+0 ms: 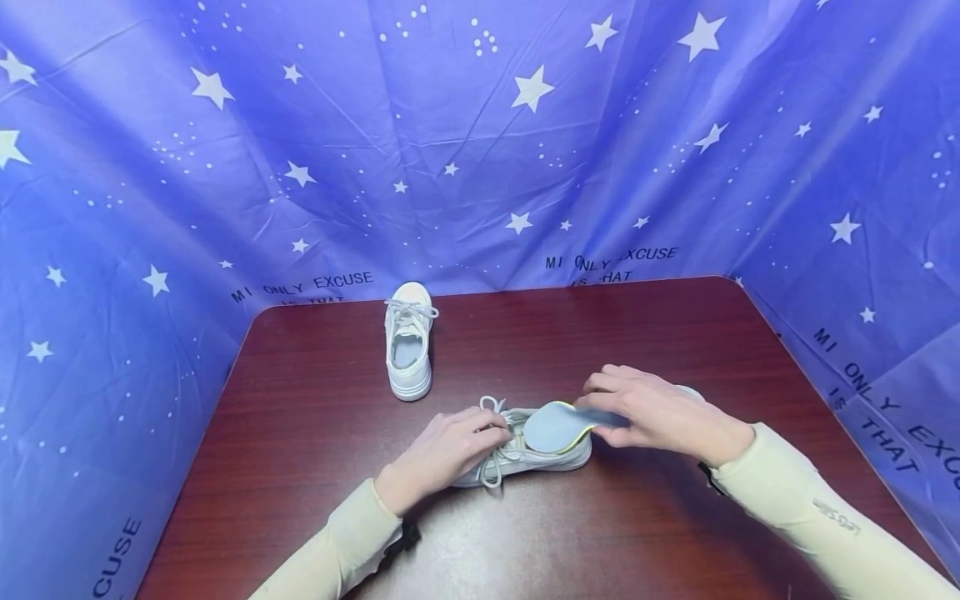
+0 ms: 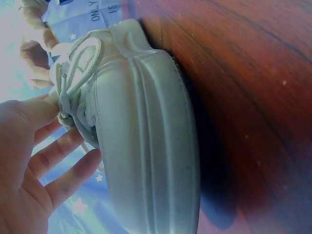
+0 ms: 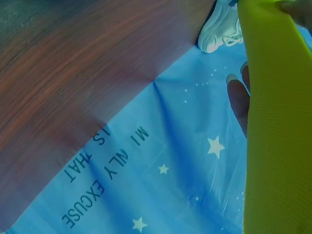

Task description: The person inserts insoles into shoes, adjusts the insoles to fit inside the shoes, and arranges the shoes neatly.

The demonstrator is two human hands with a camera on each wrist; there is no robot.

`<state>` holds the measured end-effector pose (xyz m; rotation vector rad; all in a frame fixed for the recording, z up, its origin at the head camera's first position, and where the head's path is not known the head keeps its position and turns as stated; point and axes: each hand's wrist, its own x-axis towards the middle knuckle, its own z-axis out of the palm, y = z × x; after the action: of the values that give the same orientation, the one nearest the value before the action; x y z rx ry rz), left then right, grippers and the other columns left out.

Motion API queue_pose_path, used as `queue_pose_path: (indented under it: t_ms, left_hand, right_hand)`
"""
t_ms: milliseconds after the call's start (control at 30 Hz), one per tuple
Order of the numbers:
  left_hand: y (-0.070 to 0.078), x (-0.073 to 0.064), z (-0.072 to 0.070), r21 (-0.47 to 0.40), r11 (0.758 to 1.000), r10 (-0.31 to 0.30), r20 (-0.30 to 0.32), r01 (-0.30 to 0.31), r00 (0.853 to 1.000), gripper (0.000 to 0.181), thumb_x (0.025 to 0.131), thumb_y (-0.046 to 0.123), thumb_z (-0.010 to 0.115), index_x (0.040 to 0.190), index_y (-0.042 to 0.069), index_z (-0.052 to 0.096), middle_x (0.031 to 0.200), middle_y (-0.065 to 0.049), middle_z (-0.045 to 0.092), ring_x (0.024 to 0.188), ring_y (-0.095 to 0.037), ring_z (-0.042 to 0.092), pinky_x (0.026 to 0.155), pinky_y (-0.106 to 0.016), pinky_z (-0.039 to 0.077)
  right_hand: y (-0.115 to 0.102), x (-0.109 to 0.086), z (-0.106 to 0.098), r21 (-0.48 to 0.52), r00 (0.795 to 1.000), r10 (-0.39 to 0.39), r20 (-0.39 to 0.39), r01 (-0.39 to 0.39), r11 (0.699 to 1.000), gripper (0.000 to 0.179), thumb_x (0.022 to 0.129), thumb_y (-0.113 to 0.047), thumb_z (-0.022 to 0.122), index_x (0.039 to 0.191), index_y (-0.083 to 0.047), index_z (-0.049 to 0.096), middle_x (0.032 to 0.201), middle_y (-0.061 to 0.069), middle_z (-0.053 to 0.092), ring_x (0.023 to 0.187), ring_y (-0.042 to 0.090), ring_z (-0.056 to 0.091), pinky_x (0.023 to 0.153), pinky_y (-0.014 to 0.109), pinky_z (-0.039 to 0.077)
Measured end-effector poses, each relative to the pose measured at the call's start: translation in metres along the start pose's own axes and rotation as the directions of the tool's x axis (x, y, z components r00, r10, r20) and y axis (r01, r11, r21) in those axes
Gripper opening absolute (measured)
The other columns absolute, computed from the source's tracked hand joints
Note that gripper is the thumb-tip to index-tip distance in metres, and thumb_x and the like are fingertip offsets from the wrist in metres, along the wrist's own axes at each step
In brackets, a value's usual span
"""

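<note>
A white lace-up shoe (image 1: 558, 462) lies on the table with its toe to the left and its heel to the right. My left hand (image 1: 446, 450) is over the laces, and in the left wrist view its thumb and forefinger pinch the shoe tongue (image 2: 57, 73) beside the lace loops (image 2: 87, 53). Between thumb and fingers my right hand (image 1: 648, 412) grips an insole (image 1: 551, 429), grey on top with a yellow-green edge. One rounded end of it overlaps the shoe's opening. The yellow underside (image 3: 280, 126) fills the right of the right wrist view.
A second white shoe (image 1: 411, 385) stands at the back of the dark red wooden table (image 1: 315, 433), toe pointing away. Blue cloth (image 1: 420, 125) with white stars and lettering hangs behind the table and along both sides.
</note>
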<state>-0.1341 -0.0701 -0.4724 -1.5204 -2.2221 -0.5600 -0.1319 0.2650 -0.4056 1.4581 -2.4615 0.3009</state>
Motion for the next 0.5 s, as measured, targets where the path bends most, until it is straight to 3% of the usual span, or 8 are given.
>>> queue_pose_path:
  t_ms: [500]
  left_hand:
    - [0.0, 0.0, 0.002, -0.016, 0.999, 0.028, -0.04, -0.029, 0.999, 0.016, 0.098, 0.009, 0.065, 0.11, 0.011, 0.076, 0.111, 0.001, 0.071, 0.102, -0.012, 0.067, 0.089, -0.021, 0.057]
  right_hand:
    - [-0.01, 0.017, 0.018, 0.055, 0.998, 0.001, 0.061, -0.004, 0.998, 0.034, 0.081, -0.019, 0.078, 0.113, -0.011, 0.074, 0.102, -0.006, 0.064, 0.094, 0.012, 0.056, 0.082, 0.03, 0.051]
